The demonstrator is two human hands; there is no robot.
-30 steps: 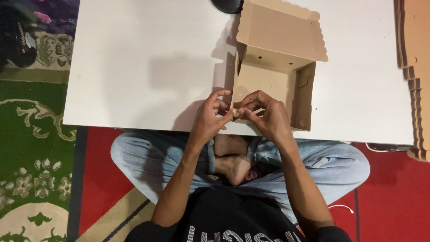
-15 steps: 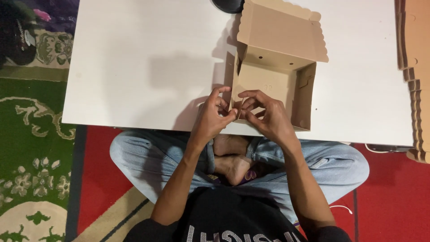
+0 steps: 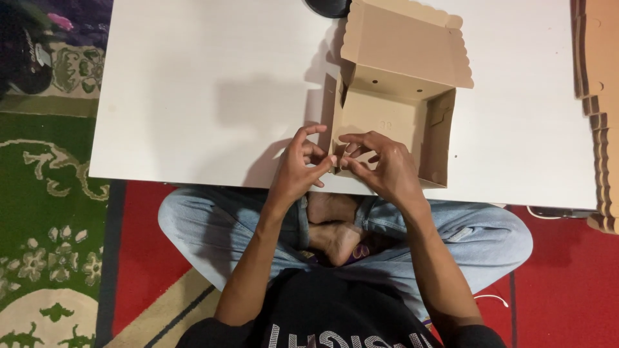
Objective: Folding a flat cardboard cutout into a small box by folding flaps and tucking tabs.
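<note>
A brown cardboard box stands open on the white table, its scalloped lid flap raised toward the far side. My left hand and my right hand meet at the box's near left corner. Thumb and fingertips of both hands pinch the near wall flap there, at the table's front edge. The right hand covers most of the near wall, so the flap's exact shape is hidden.
A stack of flat brown cardboard blanks lies along the table's right edge. A dark round object sits at the table's far edge. Below the table are my crossed legs in jeans, a red carpet and a green patterned rug.
Both hands stay at the box's near left corner; the fingers have shifted slightly on the flap. The box has not moved.
</note>
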